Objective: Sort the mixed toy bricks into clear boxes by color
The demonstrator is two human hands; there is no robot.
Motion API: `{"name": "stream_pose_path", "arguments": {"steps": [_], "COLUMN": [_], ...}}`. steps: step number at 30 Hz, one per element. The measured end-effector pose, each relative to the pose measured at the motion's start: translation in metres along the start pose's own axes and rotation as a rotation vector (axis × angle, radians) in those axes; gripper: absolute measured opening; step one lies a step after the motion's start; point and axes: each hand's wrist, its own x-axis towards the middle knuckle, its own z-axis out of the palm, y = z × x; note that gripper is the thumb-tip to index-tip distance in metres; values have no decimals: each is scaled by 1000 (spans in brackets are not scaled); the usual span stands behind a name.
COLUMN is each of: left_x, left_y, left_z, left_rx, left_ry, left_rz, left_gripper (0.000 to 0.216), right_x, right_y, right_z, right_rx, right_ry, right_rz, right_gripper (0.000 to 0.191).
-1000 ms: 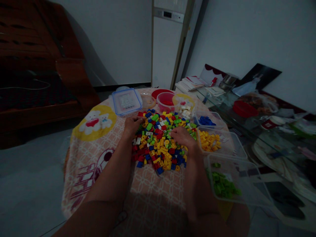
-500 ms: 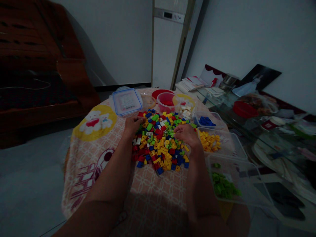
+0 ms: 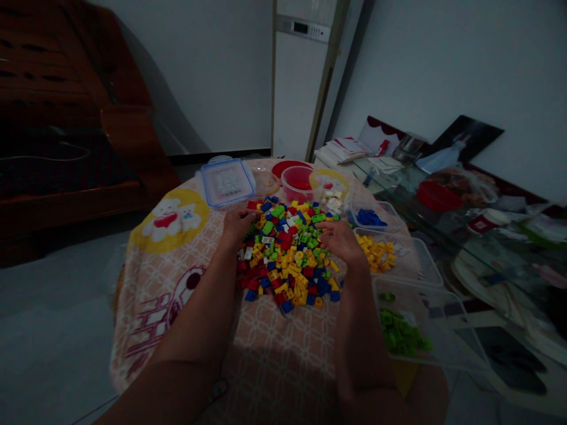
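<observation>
A heap of small toy bricks [image 3: 287, 254] in red, yellow, blue, green and white lies on a round table with a patterned cloth [image 3: 168, 277]. My left hand [image 3: 237, 224] rests at the heap's left edge with its fingers curled in. At the heap's right edge hovers my right hand [image 3: 339, 239], fingers bent loosely; whether they pinch a brick I cannot make out. Just right of it stands a clear tub of yellow bricks [image 3: 376, 252]. A tub of green bricks [image 3: 401, 336] sits nearer me and a tub of blue bricks [image 3: 370, 217] farther back.
A clear box with a blue-rimmed lid [image 3: 227, 182], a red bowl [image 3: 299, 182] and white bricks [image 3: 332, 198] stand behind the heap. A cluttered glass table [image 3: 478, 236] is to the right, a dark wooden sofa [image 3: 66, 136] to the left, a white cabinet [image 3: 299, 77] behind.
My right hand has lifted off the heap and shifted right and a little away, toward the tub of yellow bricks. The left hand has stayed in place.
</observation>
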Motion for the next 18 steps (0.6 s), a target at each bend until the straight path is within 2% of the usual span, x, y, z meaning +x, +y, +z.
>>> {"name": "stream_pose_path", "arguments": {"steps": [5,9,12,15,18], "left_x": [0,-1,-2,-3,-3], "left_y": [2,2,3,5,6], "left_z": [2,3,3,2,1], "left_rx": [-13,-26,-29,-9,14], "left_ry": [16,20,13,11,9], "left_rz": [-20,-18,-8,-7,-11], "left_gripper": [17,16,17,16,18], "right_x": [-7,-17,-24,-25,-21], "right_y": [-1,2,8,10,7], "right_z": [-18,-37,-48,-50,-44], "right_rx": [-279,-500,-526,-490,-417], "right_ry": [181,343,497,582,530], "right_rz": [8,245,344,281,181], "right_gripper": [30,31,34,36,33]}}
